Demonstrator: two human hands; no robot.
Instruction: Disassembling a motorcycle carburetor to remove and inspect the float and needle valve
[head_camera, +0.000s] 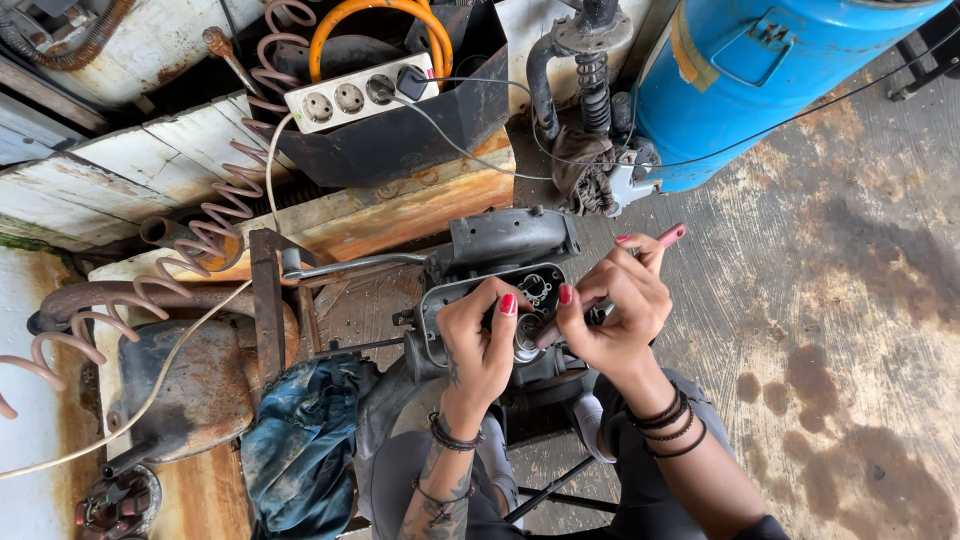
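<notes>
Between the person's knees, near the middle of the view, sits a grey metal housing (500, 270) with an open oval face showing small parts inside. The left hand (480, 335) lies over the lower left of that opening, its fingers (505, 305) curled together and pressed on the rim of the housing. The right hand (615, 310) sits just beside it on the right, its fingers clamped on a slim red-handled tool (668, 236) whose handle end sticks up past the knuckles while the other end angles down toward the opening; the tip is hidden behind the hands. The 2 thumbs nearly touch.

A long metal lever (345, 267) runs left from the housing. Left of the left forearm, a crumpled blue rag (300, 440) hangs over rusty metal parts. Farther up, on the worn wooden tabletop (400, 215), a white power strip (360, 92) rests on a black bin, with an orange hose (375, 15) coiled behind it. A blue tank (760, 70) stands on the stained concrete floor (850, 300) at the upper right.
</notes>
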